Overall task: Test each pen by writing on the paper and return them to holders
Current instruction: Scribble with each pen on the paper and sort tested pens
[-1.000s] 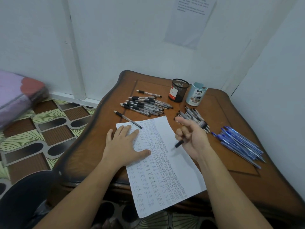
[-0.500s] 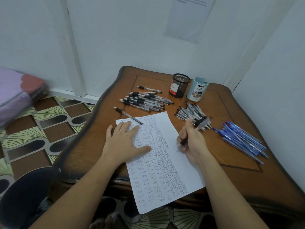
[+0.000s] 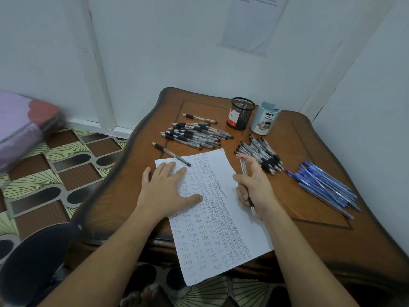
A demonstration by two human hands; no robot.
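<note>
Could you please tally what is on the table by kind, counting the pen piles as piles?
Holders: 2, black mesh holder and pale blue holder
Sheets: 1, paper
Pen piles: 3, left black-grip pile, middle black-grip pile, blue pile
Single pens: 3, rear pen, near pen overlapping the paper, held pen in the right hand
Total: 9
</note>
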